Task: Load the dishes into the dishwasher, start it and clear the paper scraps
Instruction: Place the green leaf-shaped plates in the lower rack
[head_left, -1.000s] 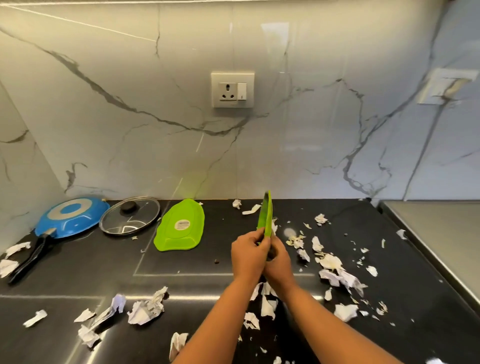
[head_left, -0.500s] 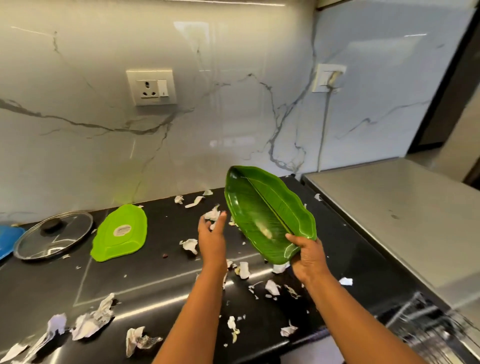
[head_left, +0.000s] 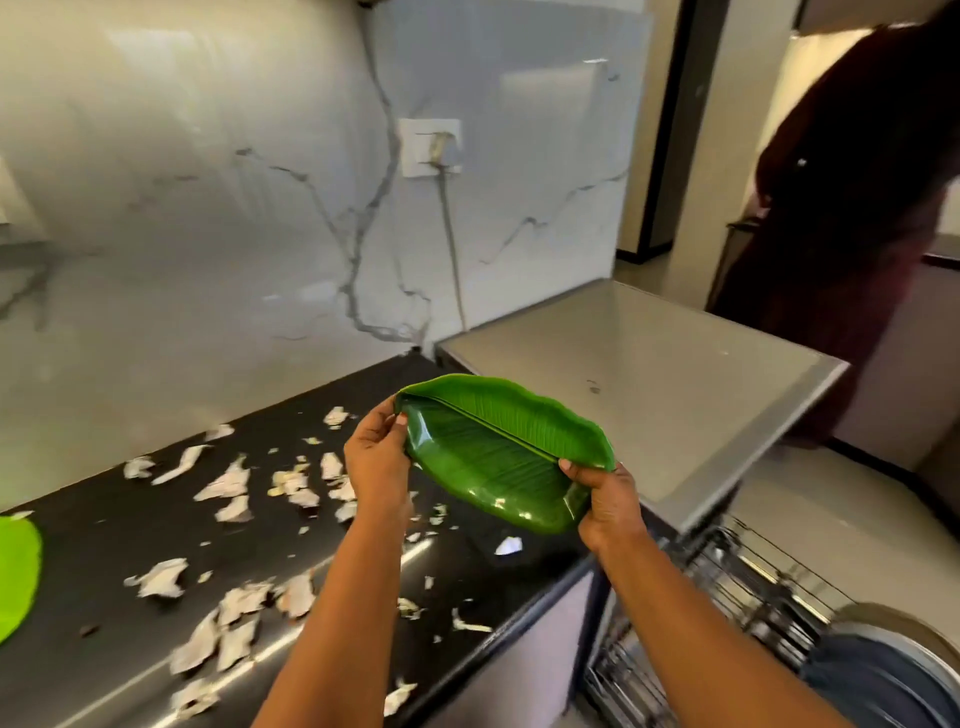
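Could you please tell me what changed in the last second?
The dark green leaf-shaped plate, earlier on edge over the counter's middle, has moved right towards the dishwasher rack and lies flatter. The left hand let go, then took its end again; the right hand kept hold. The torn paper scraps stay on the black countertop.

Glossy green plastic leaf plate (head_left: 498, 452), polished black countertop (head_left: 93, 545), torn paper scraps (head_left: 228, 483) (matt), wire metal rack (head_left: 753, 582)

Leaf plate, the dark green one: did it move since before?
Yes. The leaf plate went right, from above the black counter to the edge of the grey top, tipping from upright to nearly flat.
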